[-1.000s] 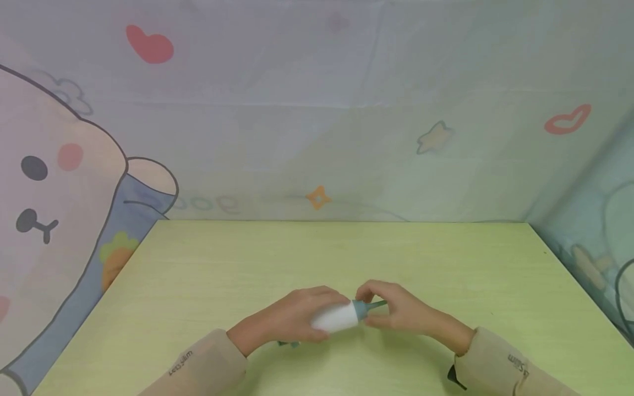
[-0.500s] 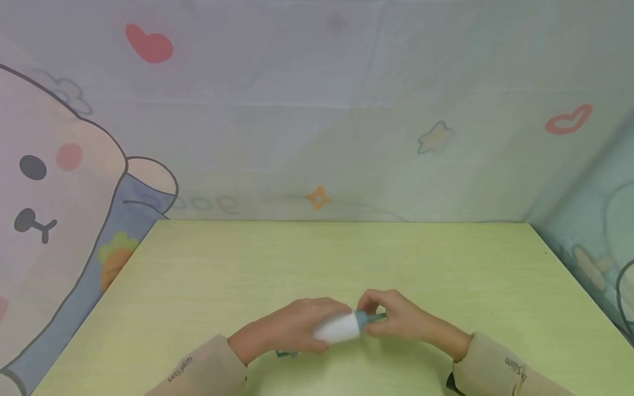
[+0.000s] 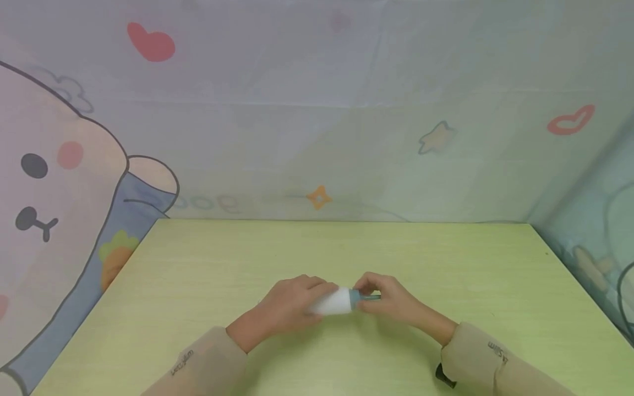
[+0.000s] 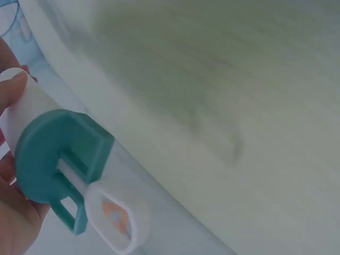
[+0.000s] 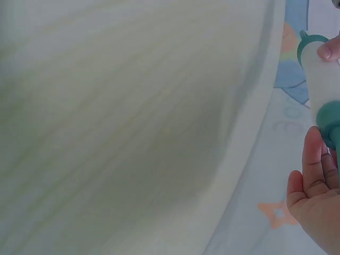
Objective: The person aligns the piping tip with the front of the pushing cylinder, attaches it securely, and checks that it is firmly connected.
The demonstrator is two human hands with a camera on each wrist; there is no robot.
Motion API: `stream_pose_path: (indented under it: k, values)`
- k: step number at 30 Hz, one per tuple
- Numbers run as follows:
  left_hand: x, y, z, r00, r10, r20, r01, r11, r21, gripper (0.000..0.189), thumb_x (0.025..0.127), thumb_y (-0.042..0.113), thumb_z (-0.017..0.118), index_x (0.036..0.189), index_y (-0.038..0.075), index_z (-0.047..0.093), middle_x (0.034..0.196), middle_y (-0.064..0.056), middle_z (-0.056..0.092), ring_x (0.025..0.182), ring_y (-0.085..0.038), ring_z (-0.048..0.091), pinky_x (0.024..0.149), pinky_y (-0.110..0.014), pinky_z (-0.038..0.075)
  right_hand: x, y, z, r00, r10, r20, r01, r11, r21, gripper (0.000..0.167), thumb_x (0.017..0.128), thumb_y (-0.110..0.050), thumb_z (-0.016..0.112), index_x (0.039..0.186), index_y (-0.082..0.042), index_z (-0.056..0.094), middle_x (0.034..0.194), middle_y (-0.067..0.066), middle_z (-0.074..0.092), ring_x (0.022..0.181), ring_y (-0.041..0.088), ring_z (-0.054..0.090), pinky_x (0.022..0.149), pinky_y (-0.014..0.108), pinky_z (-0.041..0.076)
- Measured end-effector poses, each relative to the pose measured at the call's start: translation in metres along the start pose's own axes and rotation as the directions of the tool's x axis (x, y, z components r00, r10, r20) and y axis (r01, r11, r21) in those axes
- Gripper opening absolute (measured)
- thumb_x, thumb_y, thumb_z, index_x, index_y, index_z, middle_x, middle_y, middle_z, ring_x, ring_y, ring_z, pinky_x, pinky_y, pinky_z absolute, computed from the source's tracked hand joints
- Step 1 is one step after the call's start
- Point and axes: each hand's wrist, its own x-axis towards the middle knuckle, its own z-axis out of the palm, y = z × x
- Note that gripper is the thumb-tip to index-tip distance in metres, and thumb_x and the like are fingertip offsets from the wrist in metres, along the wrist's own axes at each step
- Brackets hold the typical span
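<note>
Near the front middle of the table, both hands hold a white cylinder (image 3: 338, 301) with teal ends, raised above the table and lying almost level. Its body is gripped by the left hand (image 3: 291, 306), fingers over the top. The right hand (image 3: 394, 298) pinches the teal collar (image 3: 354, 300), where a thin teal stem (image 3: 370, 297) points toward the palm. In the left wrist view, the other end carries a round teal base (image 4: 40, 154) with angular loops and a white tag (image 4: 139, 220) bearing an orange picture. What the cylinder is, I cannot tell.
The light wooden table (image 3: 238, 253) extends to a printed cloth backdrop (image 3: 277, 137) behind and at both sides. A dark cable (image 3: 621, 300) hangs at the far right edge. A black strap (image 3: 445, 376) shows under the right sleeve.
Both hands and the cylinder dipped toward the front, then rose away from the body and shifted slightly left. The cylinder is more level. Its teal base is now hidden in the head view.
</note>
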Motion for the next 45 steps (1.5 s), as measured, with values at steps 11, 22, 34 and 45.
stream_pose_path:
  k: [11, 22, 34, 45]
  values:
    - [0.012, -0.040, 0.006, 0.997, -0.075, 0.021, 0.075, 0.997, 0.035, 0.051, 0.070, 0.023, 0.074, 0.116, 0.022, 0.053, 0.107, 0.000, 0.059, 0.088, -0.018, 0.059, 0.058, -0.029, 0.048, 0.050, 0.013, 0.005, 0.999, 0.036, -0.008, -0.036, 0.996, -0.083, 0.018, 0.081, -0.014, 0.062, 0.096, -0.006, 0.056, 0.097, 0.009, 0.061, 0.087, 0.017, 0.057, 0.073, 0.025, 0.047]
    - [0.025, -0.070, 0.017, 0.982, -0.163, 0.092, 0.164, 0.986, -0.010, 0.048, 0.070, 0.013, 0.072, 0.115, 0.017, 0.057, 0.107, -0.006, 0.060, 0.089, -0.022, 0.060, 0.069, -0.035, 0.049, 0.089, 0.018, 0.016, 0.997, 0.061, -0.037, -0.069, 0.945, -0.320, 0.016, 0.078, -0.011, 0.065, 0.092, -0.007, 0.058, 0.088, 0.005, 0.064, 0.071, 0.010, 0.056, 0.063, 0.021, 0.045]
    - [0.021, -0.082, 0.029, 0.971, -0.210, 0.111, 0.217, 0.974, -0.057, 0.048, 0.071, 0.011, 0.072, 0.116, 0.015, 0.056, 0.110, -0.008, 0.060, 0.091, -0.025, 0.060, 0.073, -0.038, 0.049, 0.106, 0.028, 0.025, 0.995, 0.097, -0.039, -0.104, 0.902, -0.419, 0.016, 0.076, -0.013, 0.067, 0.090, -0.008, 0.061, 0.089, 0.005, 0.066, 0.081, 0.016, 0.059, 0.071, 0.029, 0.047]
    - [0.013, -0.082, 0.036, 0.965, -0.247, 0.088, 0.249, 0.968, -0.023, 0.060, 0.069, 0.019, 0.072, 0.124, 0.014, 0.050, 0.117, -0.007, 0.057, 0.109, -0.027, 0.052, 0.088, -0.048, 0.038, 0.105, 0.032, 0.024, 0.984, 0.171, -0.051, -0.176, 0.888, -0.425, 0.029, 0.076, -0.018, 0.068, 0.101, -0.006, 0.060, 0.100, 0.009, 0.064, 0.092, 0.021, 0.059, 0.079, 0.035, 0.047]
